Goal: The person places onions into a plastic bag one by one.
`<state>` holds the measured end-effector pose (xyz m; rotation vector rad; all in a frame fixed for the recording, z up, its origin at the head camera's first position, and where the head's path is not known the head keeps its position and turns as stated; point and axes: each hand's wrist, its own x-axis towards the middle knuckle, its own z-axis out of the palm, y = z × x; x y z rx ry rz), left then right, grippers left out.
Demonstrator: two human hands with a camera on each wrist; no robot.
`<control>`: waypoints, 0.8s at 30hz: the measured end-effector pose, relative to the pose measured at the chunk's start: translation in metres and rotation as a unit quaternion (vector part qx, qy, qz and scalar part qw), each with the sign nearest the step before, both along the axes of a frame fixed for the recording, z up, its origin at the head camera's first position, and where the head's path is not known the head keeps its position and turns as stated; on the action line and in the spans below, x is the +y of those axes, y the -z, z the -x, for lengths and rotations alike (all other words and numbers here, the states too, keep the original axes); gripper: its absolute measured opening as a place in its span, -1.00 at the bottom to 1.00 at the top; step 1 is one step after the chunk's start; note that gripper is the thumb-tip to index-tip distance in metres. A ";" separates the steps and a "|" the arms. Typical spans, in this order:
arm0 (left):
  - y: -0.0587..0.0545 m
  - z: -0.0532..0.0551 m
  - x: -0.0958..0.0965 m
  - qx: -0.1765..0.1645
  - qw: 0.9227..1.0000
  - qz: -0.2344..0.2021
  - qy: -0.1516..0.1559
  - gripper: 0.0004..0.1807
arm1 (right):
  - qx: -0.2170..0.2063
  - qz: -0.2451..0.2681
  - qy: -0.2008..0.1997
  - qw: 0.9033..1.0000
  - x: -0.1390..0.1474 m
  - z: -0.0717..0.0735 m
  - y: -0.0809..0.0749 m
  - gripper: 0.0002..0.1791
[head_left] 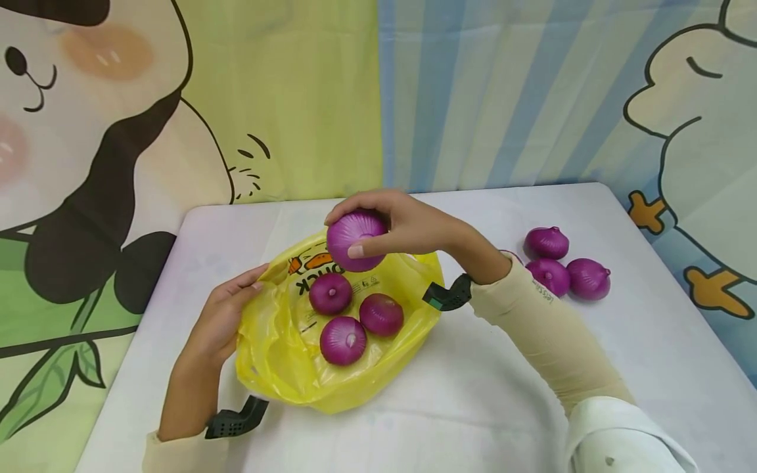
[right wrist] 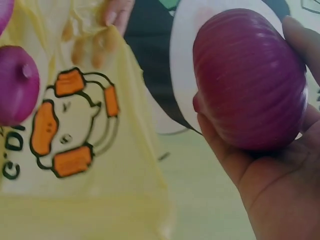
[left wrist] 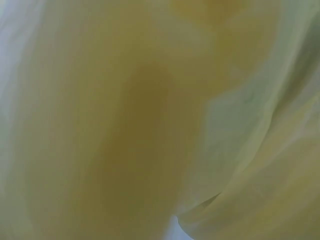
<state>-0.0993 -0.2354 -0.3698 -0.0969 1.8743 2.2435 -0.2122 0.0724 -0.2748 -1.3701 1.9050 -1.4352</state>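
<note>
A purple onion (head_left: 355,238) is gripped in my right hand (head_left: 408,220), held above the far rim of a yellow plastic bag (head_left: 272,358). The right wrist view shows fingers and thumb wrapped round that onion (right wrist: 250,80). My left hand (head_left: 221,315) pinches the bag's left edge; through the thin film its fingers (right wrist: 97,52) show behind, with the thumb in front. Inside the spread bag lie three onions (head_left: 343,341), close together. Blurred yellow film (left wrist: 240,195) fills most of the left wrist view.
Right of the bag, beyond the right forearm, several more purple onions (head_left: 588,278) lie grouped on the white table (head_left: 473,394); the sleeve partly hides one. Cartoon-printed cloth (head_left: 319,98) hangs behind the table. A black wrist device (head_left: 236,419) sits on each arm.
</note>
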 end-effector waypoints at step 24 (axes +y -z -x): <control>0.000 -0.001 -0.002 0.003 1.000 -0.012 0.003 -0.44 | 0.067 -0.209 -0.028 0.975 -0.049 0.002 0.064 -0.50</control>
